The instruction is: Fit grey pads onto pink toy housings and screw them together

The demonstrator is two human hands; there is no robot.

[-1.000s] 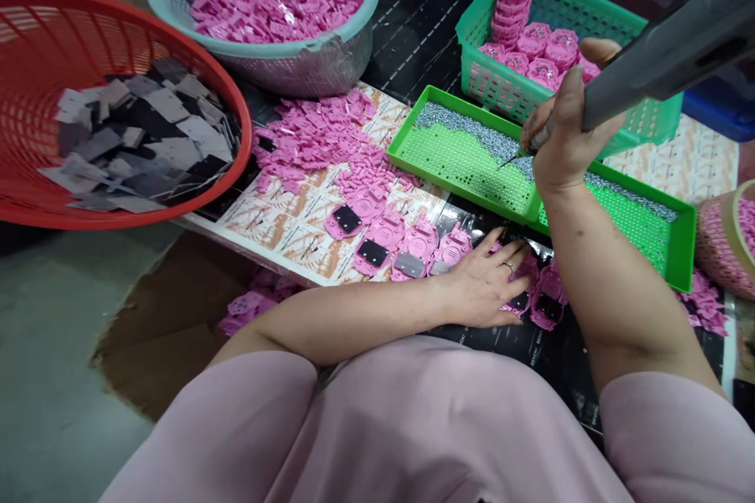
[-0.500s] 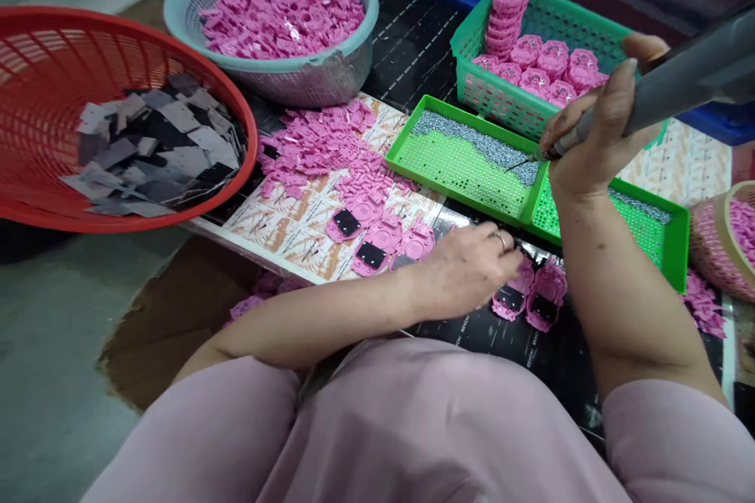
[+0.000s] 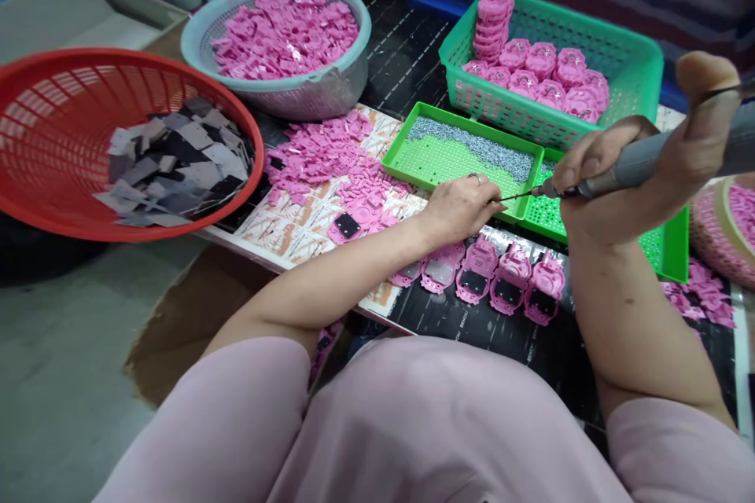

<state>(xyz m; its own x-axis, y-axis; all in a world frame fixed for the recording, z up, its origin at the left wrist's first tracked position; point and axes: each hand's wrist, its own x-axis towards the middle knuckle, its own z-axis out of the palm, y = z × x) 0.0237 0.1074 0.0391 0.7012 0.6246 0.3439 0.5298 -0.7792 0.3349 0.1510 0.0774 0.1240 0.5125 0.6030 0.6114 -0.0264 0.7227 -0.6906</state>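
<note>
At centre right of the frame, the right hand [image 3: 625,173] grips a grey electric screwdriver [image 3: 642,157], its thin bit pointing left. The left hand [image 3: 457,208] meets the bit's tip over the rim of a green tray [image 3: 448,169] of small silver screws [image 3: 472,143]. Below the hands, a row of pink casings [image 3: 495,283] lies on the tabletop [image 3: 501,334]. A red basket [image 3: 59,102] of grey squares sits at upper left.

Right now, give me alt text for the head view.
The right hand holds a grey power screwdriver, its tip at the fingers of the left hand, above a row of pink plastic shells. Behind them sit a green tray of screws and baskets of pink parts.
</note>
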